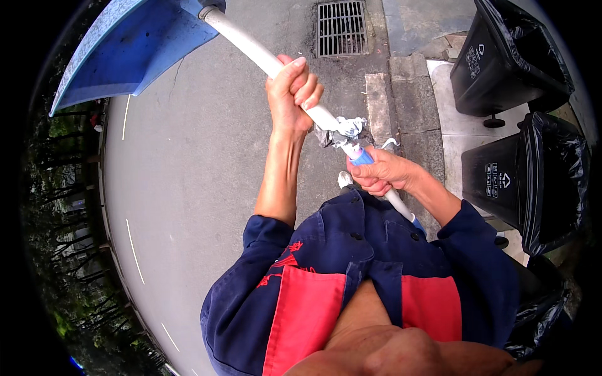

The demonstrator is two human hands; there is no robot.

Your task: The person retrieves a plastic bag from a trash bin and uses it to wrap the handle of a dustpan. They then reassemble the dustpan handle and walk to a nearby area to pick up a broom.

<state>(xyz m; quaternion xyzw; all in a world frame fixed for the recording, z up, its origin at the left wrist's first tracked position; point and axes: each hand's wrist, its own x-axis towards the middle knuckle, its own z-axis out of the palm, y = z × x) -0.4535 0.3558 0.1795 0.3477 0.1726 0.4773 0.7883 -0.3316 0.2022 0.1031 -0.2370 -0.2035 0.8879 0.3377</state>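
Note:
A wide blue plastic scoop (135, 53) fills the upper left, joined by a dark collar to a long white pole (248, 51). My left hand (293, 93) is closed round this pole, below the scoop. Crumpled white and grey wrapping (342, 132) clings to the pole between my hands. Just past it, my right hand (379, 172) grips a white shaft with a blue sleeve (361, 158). This lower shaft runs down to the right, ending in blue near my jacket. The wrapping hides whether both stretches are one pole.
Two black wheeled bins (511, 62) lined with black bags stand at the right, with more black bag plastic (542, 307) below. A metal drain grate (341, 28) lies by the stone kerb (415, 94). Grey road (188, 188) stretches left toward trees.

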